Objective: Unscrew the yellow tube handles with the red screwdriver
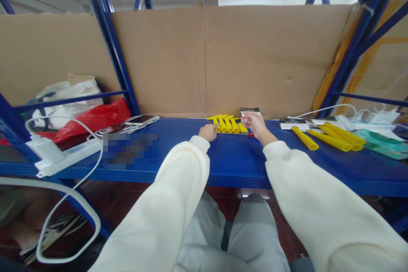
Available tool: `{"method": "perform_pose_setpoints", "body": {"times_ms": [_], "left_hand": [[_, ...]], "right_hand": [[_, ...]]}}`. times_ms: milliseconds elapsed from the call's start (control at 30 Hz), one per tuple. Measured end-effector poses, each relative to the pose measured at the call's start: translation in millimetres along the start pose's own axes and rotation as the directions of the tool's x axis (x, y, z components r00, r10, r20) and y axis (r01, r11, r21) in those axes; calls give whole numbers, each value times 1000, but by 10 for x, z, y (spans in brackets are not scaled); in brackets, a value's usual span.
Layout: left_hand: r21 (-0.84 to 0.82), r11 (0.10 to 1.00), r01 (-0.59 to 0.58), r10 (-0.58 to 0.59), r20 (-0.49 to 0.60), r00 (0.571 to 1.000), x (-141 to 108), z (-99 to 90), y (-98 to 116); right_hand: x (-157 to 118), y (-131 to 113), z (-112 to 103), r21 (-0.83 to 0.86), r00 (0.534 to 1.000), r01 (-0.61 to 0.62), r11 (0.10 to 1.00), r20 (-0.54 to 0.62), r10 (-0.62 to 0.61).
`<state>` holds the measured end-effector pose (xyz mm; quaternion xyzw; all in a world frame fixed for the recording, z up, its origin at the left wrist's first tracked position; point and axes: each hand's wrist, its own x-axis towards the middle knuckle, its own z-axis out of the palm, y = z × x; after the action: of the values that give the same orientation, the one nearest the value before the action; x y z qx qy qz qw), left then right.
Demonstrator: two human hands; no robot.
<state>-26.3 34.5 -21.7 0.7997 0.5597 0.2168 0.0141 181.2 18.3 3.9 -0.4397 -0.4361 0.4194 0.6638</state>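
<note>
Several short yellow tubes (228,125) lie side by side on the blue shelf (236,157), near the cardboard back. My left hand (208,132) is at their left end, its fingers closed near a tube; what they grip, if anything, is too small to tell. On the right of the row, my right hand (254,124) has its thumb and fingers pinched together beside a black-and-white card (249,111). A small red item (250,134) lies under that hand. Larger yellow cones (338,137) and more cards (293,124) lie farther right.
A white power strip (68,156) with cables, a phone (142,120) and a red bag (92,121) are at left. Blue posts (110,38) and a cardboard panel (204,59) stand behind. A green packet (387,144) lies far right. Another person's leg shows at lower left.
</note>
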Motion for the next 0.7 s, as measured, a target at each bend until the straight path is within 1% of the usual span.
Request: {"method": "perform_pose_setpoints", "body": {"times_ms": [100,200,267,300,333,367,400,433,467,533,600,667,700], "left_hand": [[-38,999,19,-20,-19,1000,7,18,-24],[-81,996,34,-36,-25,999,18,29,-43],[-94,994,47,-49,-19,999,22,34,-46],[-96,994,53,-54,-12,998,23,36,-45],[-95,994,56,-57,-7,998,24,38,-43],[-93,994,58,-59,-8,998,24,39,-38],[-91,994,57,-59,-18,998,26,38,-33],[-91,994,54,-58,-38,998,28,36,-27],[-94,994,48,-54,-68,996,32,34,-21],[-107,994,21,-35,-140,990,42,26,-10],[-120,992,-25,1,-195,981,51,19,-4],[-129,989,-67,38,-216,976,57,17,-9],[-132,988,-76,46,-219,975,57,19,-15]], "right_hand": [[13,-14,-16,-18,1000,22,1000,-3,-22],[55,-54,-77,-62,995,53,997,-79,-58],[99,-93,-182,-157,981,91,983,-157,-116],[121,-116,-259,-242,967,119,963,-191,-167],[139,-141,-351,-360,945,137,923,-233,-231],[150,-168,-456,-502,913,160,850,-253,-321],[153,-195,-568,-644,880,171,746,-240,-409],[148,-222,-682,-759,860,134,638,-231,-456],[135,-245,-792,-839,848,59,540,-244,-470],[94,-276,-983,-922,850,-101,375,-275,-449],[51,-277,-1119,-938,864,-241,250,-325,-385],[29,-249,-1208,-905,867,-386,180,-422,-264],[29,-226,-1244,-882,860,-445,155,-469,-200]]}}
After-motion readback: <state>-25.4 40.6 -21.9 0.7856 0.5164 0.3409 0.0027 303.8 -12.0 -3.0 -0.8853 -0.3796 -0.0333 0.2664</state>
